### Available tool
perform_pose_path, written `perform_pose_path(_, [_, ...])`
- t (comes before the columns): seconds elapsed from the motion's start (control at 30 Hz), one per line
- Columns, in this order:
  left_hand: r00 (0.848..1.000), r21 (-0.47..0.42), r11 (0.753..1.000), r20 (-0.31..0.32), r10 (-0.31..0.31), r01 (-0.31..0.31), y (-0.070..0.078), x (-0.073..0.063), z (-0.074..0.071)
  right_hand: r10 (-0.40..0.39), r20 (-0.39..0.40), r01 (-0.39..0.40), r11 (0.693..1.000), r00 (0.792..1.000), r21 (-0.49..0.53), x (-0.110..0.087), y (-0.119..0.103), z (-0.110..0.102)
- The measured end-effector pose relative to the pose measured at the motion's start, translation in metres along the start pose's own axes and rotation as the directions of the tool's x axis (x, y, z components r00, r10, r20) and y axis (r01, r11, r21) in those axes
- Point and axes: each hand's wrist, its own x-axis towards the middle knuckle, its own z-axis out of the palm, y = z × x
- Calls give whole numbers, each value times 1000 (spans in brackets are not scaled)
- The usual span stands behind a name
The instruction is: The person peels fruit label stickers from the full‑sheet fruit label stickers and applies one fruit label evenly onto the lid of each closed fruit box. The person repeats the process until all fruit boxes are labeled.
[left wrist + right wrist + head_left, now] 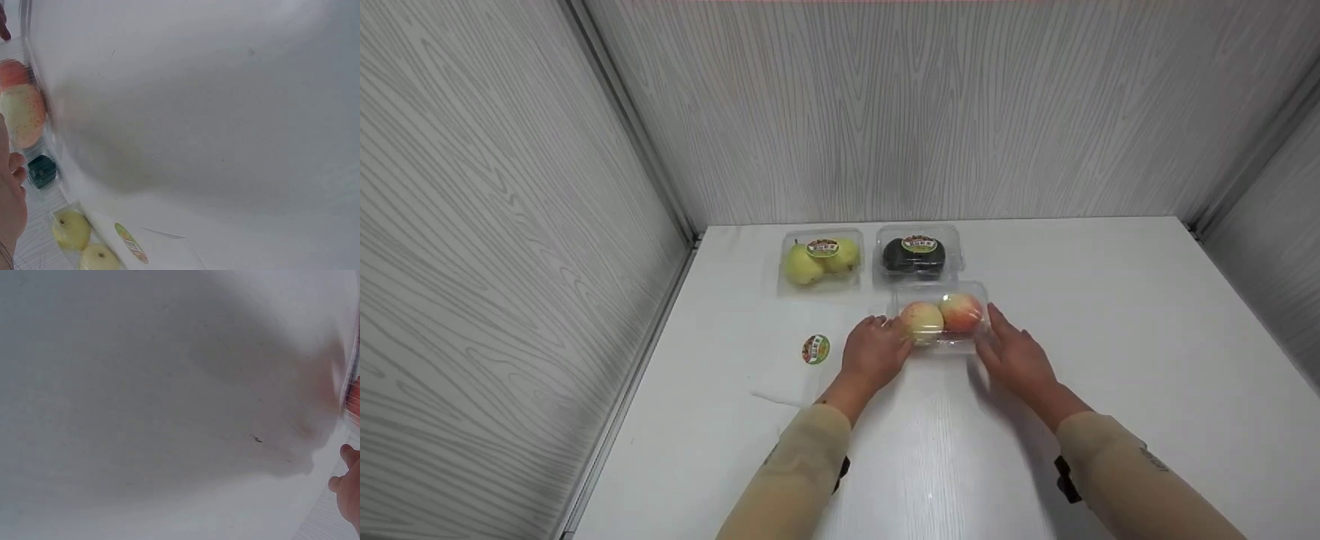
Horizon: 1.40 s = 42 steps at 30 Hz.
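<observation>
Just in front of the dark-fruit box (pixel 953 249) is the peach box (pixel 931 290) (two fruits inside), the left hand (pixel 874 349) gripping its left end, the right hand (pixel 1020 364) its right. The pear box (pixel 847 234) lies left of the dark-fruit box.

Held fruit box (pixel 922 293), glossy clear plastic

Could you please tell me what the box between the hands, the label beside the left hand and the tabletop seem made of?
Box: probably glossy clear plastic; the peaches show through and it catches highlights.
Label: likely printed paper or film, looking thin and flat; finish unclear.
Tabletop: smooth, white, slightly glossy, perhaps laminate; soft reflections show, its core doesn't.
</observation>
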Motion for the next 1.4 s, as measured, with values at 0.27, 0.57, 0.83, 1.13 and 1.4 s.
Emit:
perform_pose_path(0.27, [1000,10,1000,4,-7,7,0,0,-1,-29,-44,29,999,999,12,0,2,2])
perform_pose_path(0.57, [1000,-17,1000,-26,3,-4,0,0,-1,-46,-56,47,999,997,25,-2,3,1])
perform_pose_path(0.83, [1000,-18,1000,-19,4,-4,0,0,-1,-27,-46,28,1000,999,12,-1,1,1])
perform_pose_path(1.13, [994,-14,999,97,-39,40,2,4,-6,36,16,-36,999,999,-12,-2,-2,-4])
perform_pose_path(1.4, [988,-27,997,140,-71,76,-1,9,-17,65,23,-64,998,998,-19,0,-9,-13])
